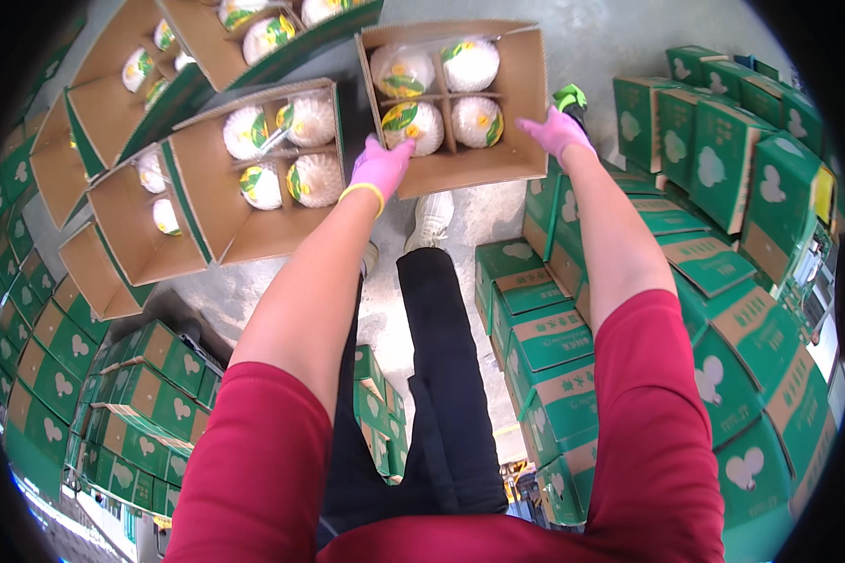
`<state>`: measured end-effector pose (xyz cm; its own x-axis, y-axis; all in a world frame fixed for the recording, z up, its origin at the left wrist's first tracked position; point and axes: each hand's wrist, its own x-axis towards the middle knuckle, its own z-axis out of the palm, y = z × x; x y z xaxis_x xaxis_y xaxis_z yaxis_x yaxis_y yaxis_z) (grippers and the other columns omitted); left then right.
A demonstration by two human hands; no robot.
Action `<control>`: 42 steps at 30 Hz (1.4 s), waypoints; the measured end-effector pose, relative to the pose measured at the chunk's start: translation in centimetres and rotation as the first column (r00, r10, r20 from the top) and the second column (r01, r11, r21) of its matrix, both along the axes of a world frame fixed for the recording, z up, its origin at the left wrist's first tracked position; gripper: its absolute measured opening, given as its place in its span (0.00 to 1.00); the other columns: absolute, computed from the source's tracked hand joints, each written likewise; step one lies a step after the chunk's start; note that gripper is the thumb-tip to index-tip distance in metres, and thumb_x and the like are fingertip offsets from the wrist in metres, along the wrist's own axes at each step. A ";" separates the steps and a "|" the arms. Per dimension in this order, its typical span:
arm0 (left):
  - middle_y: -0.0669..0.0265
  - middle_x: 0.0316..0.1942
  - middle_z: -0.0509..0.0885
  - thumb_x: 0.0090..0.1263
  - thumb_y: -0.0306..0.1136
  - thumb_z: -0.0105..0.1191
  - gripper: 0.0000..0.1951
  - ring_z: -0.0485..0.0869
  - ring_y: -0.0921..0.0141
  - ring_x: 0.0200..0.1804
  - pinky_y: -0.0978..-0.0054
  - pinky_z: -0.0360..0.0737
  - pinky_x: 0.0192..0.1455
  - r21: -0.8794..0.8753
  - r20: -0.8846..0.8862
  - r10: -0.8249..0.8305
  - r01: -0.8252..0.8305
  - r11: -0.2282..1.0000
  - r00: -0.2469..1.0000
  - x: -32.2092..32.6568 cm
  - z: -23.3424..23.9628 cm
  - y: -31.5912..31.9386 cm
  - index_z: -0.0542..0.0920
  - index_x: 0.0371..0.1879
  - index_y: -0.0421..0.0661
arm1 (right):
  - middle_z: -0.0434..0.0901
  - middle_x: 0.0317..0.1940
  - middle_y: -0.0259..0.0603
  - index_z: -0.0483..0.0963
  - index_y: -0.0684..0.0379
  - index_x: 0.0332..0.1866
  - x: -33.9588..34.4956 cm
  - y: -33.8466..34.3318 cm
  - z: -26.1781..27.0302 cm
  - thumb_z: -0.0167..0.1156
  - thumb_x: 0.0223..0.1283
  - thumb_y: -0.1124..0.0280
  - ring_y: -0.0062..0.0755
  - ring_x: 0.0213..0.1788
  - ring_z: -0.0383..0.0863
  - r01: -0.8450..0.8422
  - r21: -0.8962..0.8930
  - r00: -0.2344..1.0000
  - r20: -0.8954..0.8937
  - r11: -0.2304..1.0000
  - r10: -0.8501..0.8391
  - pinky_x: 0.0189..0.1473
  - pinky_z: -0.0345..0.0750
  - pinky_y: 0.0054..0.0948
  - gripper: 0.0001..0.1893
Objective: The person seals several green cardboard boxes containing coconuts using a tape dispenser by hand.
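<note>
Both my hands wear pink gloves and are at an uncovered cardboard box (pixel 465 176). Several round items in white foam nets, with yellow and green labels, sit in its divided compartments. My left hand (pixel 384 165), with a yellow band at the wrist, is at the box's near left corner, thumb beside a netted item (pixel 412 129). My right hand (pixel 556 134) lies over the right wall, its fingers spread along the edge; whether it grips the wall cannot be told. A bright green object (pixel 570 96) shows just beyond it. Left of my left hand stands another uncovered box (pixel 232 236) with similar netted items.
More uncovered boxes (pixel 141 246) with netted items stand at the upper left. Closed green boxes (pixel 549 338) are stacked along the right, and further stacks (pixel 148 401) stand at the lower left. My legs and a pale shoe (pixel 433 218) are on the concrete floor (pixel 253 288) between them.
</note>
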<state>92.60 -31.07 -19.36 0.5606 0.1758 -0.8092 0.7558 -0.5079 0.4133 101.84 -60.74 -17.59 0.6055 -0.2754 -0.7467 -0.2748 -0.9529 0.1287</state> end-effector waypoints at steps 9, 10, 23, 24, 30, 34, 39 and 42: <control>0.38 0.47 0.84 0.65 0.34 0.57 0.18 0.83 0.42 0.53 0.52 0.79 0.60 0.011 0.176 -0.307 0.310 0.951 0.935 1.9 6.2 5.4 0.77 0.51 0.36 | 0.84 0.51 0.60 0.81 0.64 0.52 -0.9 -0.4 7.9 0.62 0.61 0.46 0.60 0.57 0.82 -0.089 0.056 0.996 0.015 0.994 0.088 0.60 0.78 0.49 0.28; 0.38 0.47 0.84 0.66 0.34 0.58 0.19 0.82 0.42 0.53 0.51 0.79 0.59 -0.014 0.222 -0.337 0.348 0.937 0.915 0.9 9.1 6.5 0.77 0.52 0.36 | 0.85 0.49 0.60 0.81 0.64 0.49 -2.0 -0.5 11.5 0.62 0.61 0.45 0.60 0.55 0.82 -0.104 0.051 0.992 0.073 0.993 0.100 0.58 0.78 0.51 0.28; 0.43 0.47 0.86 0.68 0.27 0.59 0.16 0.84 0.45 0.53 0.54 0.80 0.58 0.031 0.308 0.067 -0.080 0.996 0.949 -8.2 36.6 24.0 0.80 0.54 0.36 | 0.84 0.36 0.50 0.83 0.61 0.42 -8.2 17.9 33.6 0.65 0.61 0.60 0.52 0.40 0.85 -0.314 0.434 0.865 0.498 0.845 0.066 0.46 0.79 0.46 0.14; 0.45 0.49 0.86 0.67 0.26 0.59 0.19 0.84 0.47 0.54 0.55 0.80 0.58 0.116 0.375 -0.045 0.002 0.993 0.926 -7.8 37.0 26.0 0.79 0.56 0.36 | 0.83 0.35 0.51 0.82 0.61 0.43 -7.7 20.4 33.3 0.64 0.61 0.59 0.53 0.40 0.84 -0.399 0.372 0.826 0.543 0.838 0.152 0.46 0.79 0.46 0.15; 0.44 0.79 0.61 0.66 0.20 0.53 0.44 0.64 0.51 0.78 0.65 0.67 0.77 0.449 0.468 -0.271 0.037 0.893 0.841 -6.7 28.9 33.5 0.47 0.81 0.39 | 0.80 0.42 0.51 0.71 0.63 0.67 -4.5 34.6 25.0 0.60 0.64 0.56 0.49 0.41 0.84 -0.464 0.212 0.806 0.504 0.860 0.310 0.45 0.77 0.48 0.30; 0.34 0.82 0.38 0.58 0.41 0.70 0.61 0.40 0.45 0.84 0.62 0.49 0.84 0.221 0.253 -0.283 0.229 0.948 0.925 -2.8 25.9 31.3 0.38 0.80 0.31 | 0.78 0.48 0.50 0.58 0.59 0.79 -5.5 42.0 22.7 0.63 0.58 0.39 0.48 0.49 0.81 -0.499 0.083 0.788 0.456 0.862 0.413 0.51 0.73 0.48 0.49; 0.34 0.81 0.41 0.38 0.58 0.79 0.77 0.44 0.38 0.82 0.44 0.55 0.81 0.214 0.065 -0.341 0.321 0.923 0.938 0.2 25.1 29.5 0.37 0.81 0.35 | 0.75 0.52 0.56 0.63 0.45 0.78 -6.3 44.9 18.2 0.62 0.62 0.38 0.55 0.55 0.78 -0.372 0.165 0.872 0.399 0.913 0.283 0.54 0.72 0.50 0.42; 0.43 0.83 0.44 0.50 0.60 0.74 0.66 0.46 0.42 0.83 0.31 0.62 0.72 0.505 0.027 -0.393 0.327 0.799 0.919 -0.9 21.6 26.9 0.46 0.81 0.40 | 0.76 0.53 0.56 0.75 0.47 0.69 -6.2 41.9 16.7 0.60 0.70 0.68 0.53 0.57 0.79 -0.296 0.565 0.827 0.555 0.770 -0.090 0.59 0.76 0.44 0.23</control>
<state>91.74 -4.15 2.22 0.7508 0.2883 -0.5943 0.4378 -0.8909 0.1209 95.59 -18.83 -0.89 0.9392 0.2056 -0.2750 -0.0065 -0.7901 -0.6129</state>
